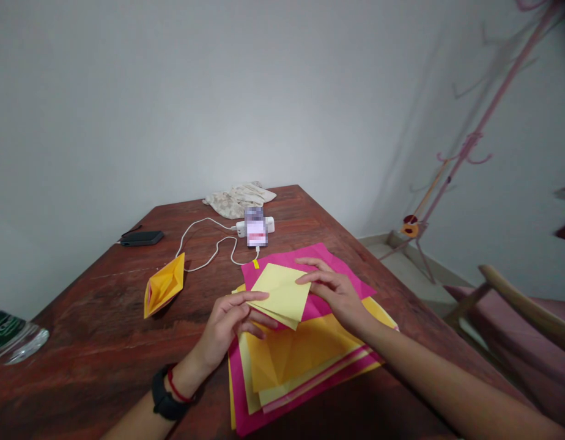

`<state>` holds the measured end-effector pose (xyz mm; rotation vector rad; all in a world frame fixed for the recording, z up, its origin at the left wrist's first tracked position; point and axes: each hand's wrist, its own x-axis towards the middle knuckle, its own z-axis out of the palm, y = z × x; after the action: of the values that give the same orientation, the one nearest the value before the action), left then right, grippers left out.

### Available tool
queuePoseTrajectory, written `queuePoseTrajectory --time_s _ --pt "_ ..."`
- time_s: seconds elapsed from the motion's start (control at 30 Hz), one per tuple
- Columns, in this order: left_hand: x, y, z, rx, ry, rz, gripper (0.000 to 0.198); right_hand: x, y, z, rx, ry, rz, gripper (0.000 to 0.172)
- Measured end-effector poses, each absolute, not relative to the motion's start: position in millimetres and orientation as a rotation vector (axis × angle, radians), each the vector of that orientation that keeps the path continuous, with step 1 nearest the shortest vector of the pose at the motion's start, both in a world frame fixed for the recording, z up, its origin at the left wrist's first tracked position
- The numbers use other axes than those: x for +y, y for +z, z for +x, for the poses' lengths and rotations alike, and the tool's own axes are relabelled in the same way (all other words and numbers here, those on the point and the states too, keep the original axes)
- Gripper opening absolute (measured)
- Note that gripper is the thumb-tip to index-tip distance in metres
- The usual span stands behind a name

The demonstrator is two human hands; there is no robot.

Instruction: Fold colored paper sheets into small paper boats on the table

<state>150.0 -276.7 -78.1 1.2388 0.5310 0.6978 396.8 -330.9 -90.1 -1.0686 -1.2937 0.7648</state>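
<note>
A folded pale yellow paper (282, 292), roughly square with several layers, is held up between my two hands. My left hand (232, 324) pinches its left corner, thumb and forefinger on top and other fingers beneath. At its right corner, my right hand (334, 290) grips the edge, with the fingers on the upper side and the thumb hidden. Below lies a stack of coloured paper sheets (305, 357) in orange, pale yellow and magenta, somewhat fanned out. A folded orange paper boat (167, 286) stands on the table to the left.
On the wooden table (103, 342), a phone (255, 229) leans on a white charger with cables. Behind it lies a crumpled cloth (239, 198). A black power bank (142, 238) and a plastic bottle (16, 336) are left. A wooden chair (525, 305) and pink coat stand (470, 143) stand right.
</note>
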Motion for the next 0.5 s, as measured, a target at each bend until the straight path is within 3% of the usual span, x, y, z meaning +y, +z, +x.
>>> queuePoseTrajectory --time_s 0.23,0.37,0.5 --pt "-282 -74 160 0.780 0.832 1.439 0.035 -330 -100 386 -1.192 0.944 -0.997 0.033" --pt "-284 -75 161 0.799 0.849 1.441 0.061 -329 -108 379 -1.108 1.138 -0.905 0.063" --pt "-283 -78 160 0.822 0.831 1.472 0.070 -329 -109 383 -1.199 1.020 -0.962 0.058"
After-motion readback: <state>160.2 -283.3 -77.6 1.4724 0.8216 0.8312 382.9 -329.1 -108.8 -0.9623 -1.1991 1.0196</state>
